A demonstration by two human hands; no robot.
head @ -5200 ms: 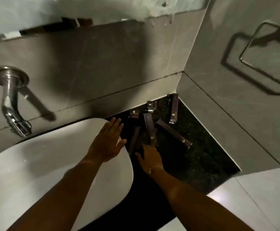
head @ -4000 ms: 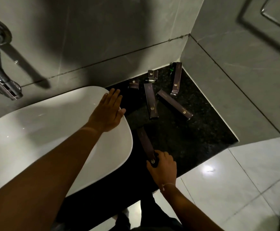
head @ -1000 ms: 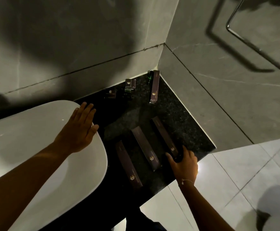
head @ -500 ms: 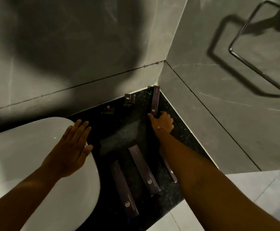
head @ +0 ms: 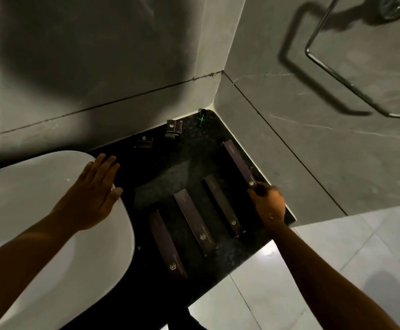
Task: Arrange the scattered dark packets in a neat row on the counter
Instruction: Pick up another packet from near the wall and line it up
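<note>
Right hand (head: 268, 203) is gripping the near end of packet 4 (head: 239, 165) by the worktop's (head: 170, 172) right edge.

3 long dark packets are lying side by side on the black worktop, slanting the same way: packet 1 (head: 167, 244) nearest the sink (head: 51, 246), packet 2 (head: 194, 221) in the middle, packet 3 (head: 222, 208) to its right, all apart from one another. Packet 4 is lying farther back along the right wall, with the right grip clenched on its logo end. The left hand (head: 94, 196) is resting flat, fingers spread and released, on the sink rim. 2 small dark boxes (head: 174, 127) are sitting near the back wall, and a small green-lit thing (head: 202, 115) is sitting in the corner. A towel ring (head: 351, 84) is hanging on the right wall.
</note>
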